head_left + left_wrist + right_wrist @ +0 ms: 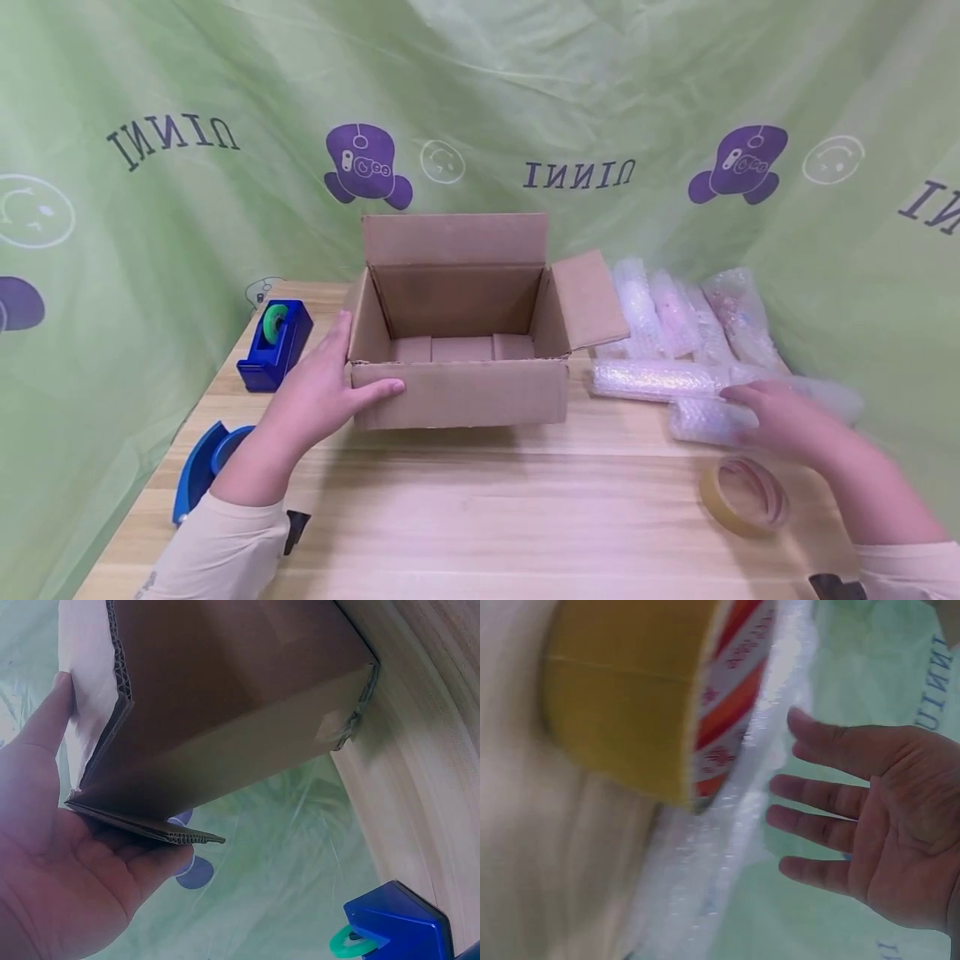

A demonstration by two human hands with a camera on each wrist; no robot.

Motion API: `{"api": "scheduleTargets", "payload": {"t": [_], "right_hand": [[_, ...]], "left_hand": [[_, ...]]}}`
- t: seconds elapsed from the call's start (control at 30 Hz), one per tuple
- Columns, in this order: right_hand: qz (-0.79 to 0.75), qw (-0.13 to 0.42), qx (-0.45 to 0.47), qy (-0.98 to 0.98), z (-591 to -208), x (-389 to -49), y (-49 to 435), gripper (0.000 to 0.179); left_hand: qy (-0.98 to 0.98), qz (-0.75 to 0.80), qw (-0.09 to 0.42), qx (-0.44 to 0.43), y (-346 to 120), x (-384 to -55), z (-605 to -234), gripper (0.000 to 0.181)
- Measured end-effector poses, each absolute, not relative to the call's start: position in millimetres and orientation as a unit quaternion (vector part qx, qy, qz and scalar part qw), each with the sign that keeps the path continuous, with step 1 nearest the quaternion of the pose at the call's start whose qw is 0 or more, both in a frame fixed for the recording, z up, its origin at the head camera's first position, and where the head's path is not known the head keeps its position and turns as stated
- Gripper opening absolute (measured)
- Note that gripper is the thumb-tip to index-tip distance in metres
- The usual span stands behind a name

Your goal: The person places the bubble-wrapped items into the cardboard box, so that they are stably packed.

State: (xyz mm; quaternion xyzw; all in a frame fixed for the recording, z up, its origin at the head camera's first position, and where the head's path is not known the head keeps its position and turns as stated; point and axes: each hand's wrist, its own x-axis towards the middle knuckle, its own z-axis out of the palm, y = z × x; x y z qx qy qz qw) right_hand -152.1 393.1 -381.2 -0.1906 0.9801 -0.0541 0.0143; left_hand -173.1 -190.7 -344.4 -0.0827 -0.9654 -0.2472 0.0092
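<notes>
The box [461,396] was brown. Nine o'clock from it, the dispenser [288,352] was blue; at four o'clock, the tape roll [634,701] was yellow outside, striped red, orange and white within.

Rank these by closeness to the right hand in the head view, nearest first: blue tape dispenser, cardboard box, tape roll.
From the right hand:
1. Tape roll, just below it in the picture.
2. Cardboard box, to its left, mid-picture.
3. Blue tape dispenser, farther left, beyond the box.
</notes>
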Motion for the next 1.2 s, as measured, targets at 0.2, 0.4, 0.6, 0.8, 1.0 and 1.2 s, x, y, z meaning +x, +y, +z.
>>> {"api": "scheduleTargets", "payload": {"t": [0.2, 0.4, 0.6, 0.8, 1.0, 1.2], "right_hand": [[-0.060, -0.004, -0.201, 0.978, -403.9, -151.7, 404.9, 0.039], [-0.054, -0.012, -0.205, 0.977, -411.7, -152.3, 411.3, 0.034], [-0.103, 0.040, -0.172, 0.979, -404.9, -148.9, 411.6, 0.042], [-0.125, 0.031, -0.162, 0.978, -377.9, -145.5, 407.0, 0.048], [-0.115, 0.012, -0.151, 0.982, -331.0, -149.9, 389.7, 0.064], [-0.129, -0.081, -0.188, 0.970, -287.0, -160.9, 363.2, 0.053]], "left_hand": [[-0.967, -0.243, 0.008, -0.083, -189.3, -174.3, -345.2, 0.132], [-0.967, -0.241, 0.003, -0.083, -188.3, -174.2, -345.7, 0.132], [-0.967, -0.241, 0.006, -0.085, -187.6, -174.2, -346.2, 0.132], [-0.966, -0.243, 0.005, -0.084, -188.0, -174.2, -346.2, 0.132], [-0.966, -0.245, 0.000, -0.080, -188.8, -173.9, -346.1, 0.132], [-0.966, -0.247, 0.004, -0.080, -189.2, -174.2, -345.5, 0.132]]}}
